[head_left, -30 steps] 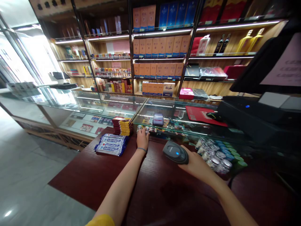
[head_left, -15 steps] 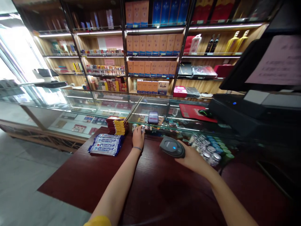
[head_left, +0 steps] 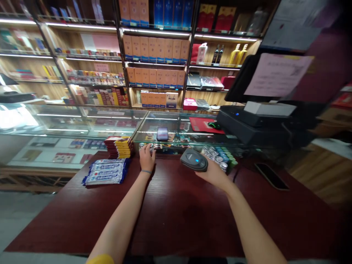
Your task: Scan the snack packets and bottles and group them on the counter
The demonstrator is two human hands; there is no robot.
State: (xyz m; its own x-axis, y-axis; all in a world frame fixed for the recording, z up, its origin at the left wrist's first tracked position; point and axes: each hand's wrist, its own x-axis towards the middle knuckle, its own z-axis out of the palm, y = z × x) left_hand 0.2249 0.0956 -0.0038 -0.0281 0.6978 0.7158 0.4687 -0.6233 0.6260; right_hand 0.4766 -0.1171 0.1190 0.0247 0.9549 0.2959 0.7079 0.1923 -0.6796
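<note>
My right hand point(head_left: 213, 175) is wrapped round the handle of a dark grey barcode scanner point(head_left: 194, 160), which has a small blue light on top. The scanner is held above the brown table, its head pointing left. My left hand point(head_left: 147, 160) reaches to the table's far edge. Its fingers are a little apart and touch or hover over a few small silver-topped cans point(head_left: 141, 145); the exact contact is hidden. Behind my right hand stand several more silver-topped cans point(head_left: 221, 165), with blue and green ones beside them. Blue and silver packets point(head_left: 106, 171) lie left of my left hand.
Red and yellow packets point(head_left: 118, 147) are stacked at the table's far left. A phone-like device point(head_left: 162, 134) sits on the glass counter point(head_left: 176, 119). To the right are a red mat point(head_left: 199, 124), a black register point(head_left: 242, 123) and a dark phone point(head_left: 272, 176). Stocked shelves line the back.
The view has turned right, so things appear further left and the phone on the right now shows. My left hand's fingers look slightly more spread. My right hand still holds the barcode scanner.
</note>
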